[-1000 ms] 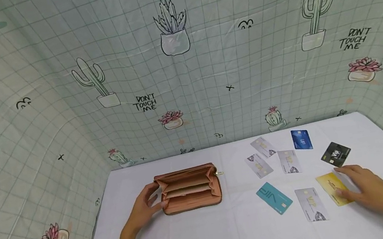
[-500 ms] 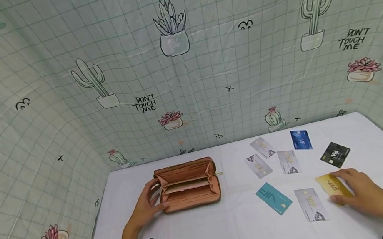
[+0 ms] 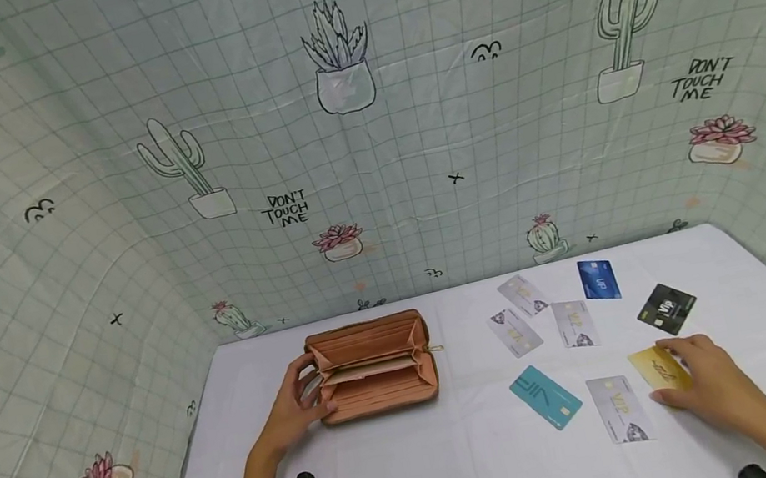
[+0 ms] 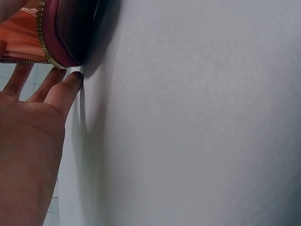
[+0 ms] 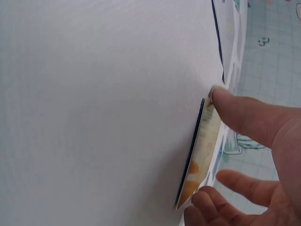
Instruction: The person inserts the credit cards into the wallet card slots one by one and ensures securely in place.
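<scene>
Pinching, R hand (image 3: 713, 374): narrow hold on yellow card (image 3: 654, 368), thumb at near edge, fingers at far edge.
Yellow card spot: L of my palm, just short of black card (image 3: 667, 309), w/ nearest silver card (image 3: 620, 409) beside it on its L; teal card (image 3: 546, 398) further L.
Card hidden bits: R part behind my hand, so lettering only partly shows; in R-wrist view it's steeply foreshortened, & I can't tell how much of it touches white cloth (image 3: 482, 468).
L hand (image 3: 292, 402): holding L end of brown wallet (image 3: 380, 401), thumb on near panel, fingers round the end.
Wallet: open twd me, well apart from yellow card; pale slip (image 3: 374, 368) in the mid pocket, mostly tucked in, can't tell what it is.
Wallet hidden bits: L fingertips partly out of sight behind it in head view; L-wrist view cuts it off at top L, only zip corner shows.
R-wrist top: flat dark-edged piece (image 5: 229, 33), cut off, can't ID.
</scene>
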The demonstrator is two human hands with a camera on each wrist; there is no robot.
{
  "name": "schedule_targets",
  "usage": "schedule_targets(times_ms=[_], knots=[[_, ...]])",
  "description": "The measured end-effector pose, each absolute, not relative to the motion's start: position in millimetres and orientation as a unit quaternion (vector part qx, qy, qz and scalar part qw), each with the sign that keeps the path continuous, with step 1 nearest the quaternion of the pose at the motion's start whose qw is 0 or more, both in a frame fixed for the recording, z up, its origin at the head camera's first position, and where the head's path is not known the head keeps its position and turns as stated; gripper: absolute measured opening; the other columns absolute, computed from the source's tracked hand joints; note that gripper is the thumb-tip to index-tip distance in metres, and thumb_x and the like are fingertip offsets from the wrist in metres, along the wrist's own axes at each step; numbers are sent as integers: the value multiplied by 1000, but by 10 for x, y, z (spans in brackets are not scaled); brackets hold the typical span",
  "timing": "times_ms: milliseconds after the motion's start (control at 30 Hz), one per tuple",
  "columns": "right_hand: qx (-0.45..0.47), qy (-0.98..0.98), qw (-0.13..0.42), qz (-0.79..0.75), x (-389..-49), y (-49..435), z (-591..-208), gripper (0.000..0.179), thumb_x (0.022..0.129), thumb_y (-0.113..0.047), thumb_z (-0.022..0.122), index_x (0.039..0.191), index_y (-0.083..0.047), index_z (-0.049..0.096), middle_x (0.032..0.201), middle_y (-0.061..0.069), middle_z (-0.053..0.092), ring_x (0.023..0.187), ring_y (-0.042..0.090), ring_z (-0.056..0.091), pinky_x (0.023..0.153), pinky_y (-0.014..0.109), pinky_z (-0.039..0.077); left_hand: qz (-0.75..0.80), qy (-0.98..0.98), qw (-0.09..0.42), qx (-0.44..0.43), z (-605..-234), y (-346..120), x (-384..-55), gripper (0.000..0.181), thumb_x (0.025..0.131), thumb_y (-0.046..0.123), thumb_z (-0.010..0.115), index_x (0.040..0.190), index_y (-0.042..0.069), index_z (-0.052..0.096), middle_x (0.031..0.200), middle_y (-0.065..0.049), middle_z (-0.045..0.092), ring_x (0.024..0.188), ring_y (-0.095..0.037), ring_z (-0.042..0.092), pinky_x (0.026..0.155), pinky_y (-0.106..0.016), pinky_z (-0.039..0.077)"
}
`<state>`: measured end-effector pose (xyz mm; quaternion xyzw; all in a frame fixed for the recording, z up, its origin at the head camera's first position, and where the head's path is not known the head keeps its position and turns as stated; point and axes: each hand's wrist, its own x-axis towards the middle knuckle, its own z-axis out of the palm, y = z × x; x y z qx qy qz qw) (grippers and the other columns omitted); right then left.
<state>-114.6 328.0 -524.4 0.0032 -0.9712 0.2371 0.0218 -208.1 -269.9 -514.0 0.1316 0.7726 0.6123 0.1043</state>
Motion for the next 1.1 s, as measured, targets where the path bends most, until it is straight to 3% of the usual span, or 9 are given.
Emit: schedule_targets(times_ms=[200,400,500,600,733,900,1100], knots=[[-42,-965,-12,258,-1177,3265,-5198,84,76,-13,94,135,24,46,113,43,53,102,54,59,87,64,52,611,776,94,125,-5143,-2683,-2087,92,89,-12,78,162,0,23,172,-23,16,156,-43,23,121,-41,32],[-63,-957,-51,278,-1209,3295,-5172,85,76,-12,94,135,24,44,114,43,55,106,56,58,89,65,51,608,780,85,121,-5133,-2666,-2087,91,90,-9,78,162,2,25,172,-22,16,156,-45,23,121,-62,27],[-69,-955,-62,282,-1224,3312,-5167,83,77,-13,94,133,24,45,113,42,57,104,54,59,88,63,51,609,780,84,119,-5123,-2655,-2088,91,90,-8,79,163,3,25,172,-21,16,157,-45,22,121,-67,26],[-74,-953,-67,287,-1231,3326,-5164,82,77,-13,94,131,24,46,111,41,59,101,51,60,86,62,51,608,781,84,117,-5113,-2644,-2090,91,90,-7,79,163,4,26,173,-20,16,156,-43,23,121,-59,31],[-76,-952,-68,290,-1233,3331,-5166,79,77,-12,94,129,25,48,107,38,60,95,44,60,83,58,51,613,777,84,116,-5111,-2638,-2086,91,90,-9,77,163,2,26,172,-21,16,156,-44,22,117,-32,38],[-68,-953,-57,291,-1236,3350,-5168,72,78,-10,91,127,25,50,103,34,63,93,40,62,80,54,52,619,772,90,117,-5133,-2659,-2088,89,91,-9,76,162,1,24,172,-23,13,156,-49,22,112,-23,40],[-51,-949,-28,310,-1230,3401,-5148,47,87,0,79,120,23,55,97,23,66,88,36,66,70,37,52,624,767,95,117,-5155,-2680,-2092,89,90,-9,76,162,0,24,172,-24,13,151,-50,32,103,-16,45]])
